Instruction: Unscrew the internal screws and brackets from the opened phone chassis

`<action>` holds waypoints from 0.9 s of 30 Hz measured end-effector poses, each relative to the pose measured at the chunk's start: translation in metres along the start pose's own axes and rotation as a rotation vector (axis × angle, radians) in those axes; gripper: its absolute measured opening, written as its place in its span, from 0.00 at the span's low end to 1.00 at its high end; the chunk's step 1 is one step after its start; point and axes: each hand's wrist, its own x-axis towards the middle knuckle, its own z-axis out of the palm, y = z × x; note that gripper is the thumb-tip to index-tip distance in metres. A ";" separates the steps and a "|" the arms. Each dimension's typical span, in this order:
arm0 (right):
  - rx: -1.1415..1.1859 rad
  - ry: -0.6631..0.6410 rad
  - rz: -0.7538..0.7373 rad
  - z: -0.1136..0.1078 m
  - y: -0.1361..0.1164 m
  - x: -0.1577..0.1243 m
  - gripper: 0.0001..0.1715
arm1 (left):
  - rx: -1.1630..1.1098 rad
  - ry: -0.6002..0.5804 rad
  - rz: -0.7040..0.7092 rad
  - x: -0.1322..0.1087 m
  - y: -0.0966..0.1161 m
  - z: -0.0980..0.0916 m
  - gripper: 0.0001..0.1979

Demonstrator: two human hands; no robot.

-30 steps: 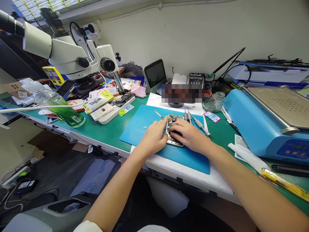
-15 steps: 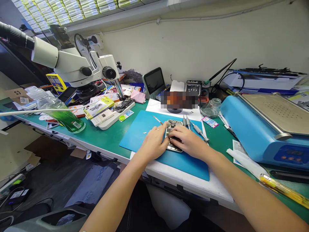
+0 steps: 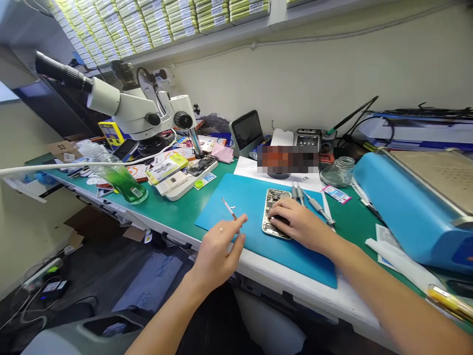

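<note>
An opened phone with its insides showing lies on a blue mat. My right hand rests over the phone's lower part, with curled fingers pressing on it. My left hand is lifted off the mat to the left of the phone. Its fingertips pinch a thin metal tool that points up and away from me. There is a ring on one of its fingers.
Several screwdrivers lie right of the phone, with a glass jar behind them. A microscope and a green bottle stand at the left. A blue machine fills the right side, and a small screen stands at the back.
My left hand has left the phone's edge, moved left and toward me, and now holds the thin tool that lay on the mat. My right hand has stayed on the phone.
</note>
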 end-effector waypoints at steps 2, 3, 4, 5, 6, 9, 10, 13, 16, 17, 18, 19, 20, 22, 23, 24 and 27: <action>0.028 0.003 0.000 0.000 0.001 0.001 0.12 | 0.003 0.024 -0.039 -0.020 -0.003 -0.013 0.19; 0.039 0.005 0.001 0.000 0.001 0.002 0.12 | 0.002 0.041 -0.068 -0.031 -0.005 -0.019 0.18; 0.046 0.005 0.003 0.000 0.002 0.002 0.12 | 0.000 0.061 -0.107 -0.044 -0.007 -0.025 0.17; 0.050 0.006 0.006 0.000 0.002 0.002 0.12 | -0.005 0.081 -0.152 -0.057 -0.010 -0.031 0.16; 0.051 0.006 0.010 0.000 0.001 0.002 0.12 | -0.008 0.110 -0.208 -0.072 -0.014 -0.036 0.14; 0.042 0.005 0.028 -0.001 -0.002 0.000 0.12 | -0.013 0.225 -0.442 -0.122 -0.033 -0.046 0.12; 0.038 0.004 0.035 -0.001 -0.003 -0.001 0.11 | -0.013 0.266 -0.537 -0.140 -0.044 -0.048 0.11; 0.029 -0.002 0.053 -0.001 -0.004 -0.002 0.11 | -0.032 0.354 -0.812 -0.188 -0.083 -0.048 0.14; 0.027 -0.006 0.067 -0.001 -0.005 -0.003 0.10 | -0.045 0.400 -1.067 -0.225 -0.125 -0.044 0.17; 0.026 -0.007 0.070 -0.001 -0.005 -0.003 0.10 | -0.052 0.401 -1.155 -0.234 -0.138 -0.042 0.19; 0.026 -0.009 0.073 -0.001 -0.006 -0.004 0.10 | -0.059 0.402 -1.243 -0.241 -0.150 -0.041 0.19; 0.026 -0.011 0.074 -0.001 -0.006 -0.004 0.10 | -0.069 0.399 -1.340 -0.247 -0.160 -0.041 0.19; 0.026 -0.014 0.074 -0.002 -0.006 -0.004 0.10 | -0.079 0.394 -1.434 -0.252 -0.169 -0.040 0.19; 0.024 -0.019 0.074 -0.003 -0.007 -0.004 0.10 | -0.115 0.389 -1.553 -0.256 -0.181 -0.041 0.17; 0.023 -0.021 0.073 -0.003 -0.008 -0.004 0.10 | -0.129 0.395 -1.585 -0.257 -0.184 -0.042 0.17; 0.021 -0.023 0.073 -0.004 -0.008 -0.004 0.10 | -0.142 0.407 -1.595 -0.257 -0.186 -0.043 0.16; 0.012 -0.022 0.078 -0.004 -0.009 -0.005 0.08 | -0.143 0.476 -1.529 -0.252 -0.182 -0.044 0.16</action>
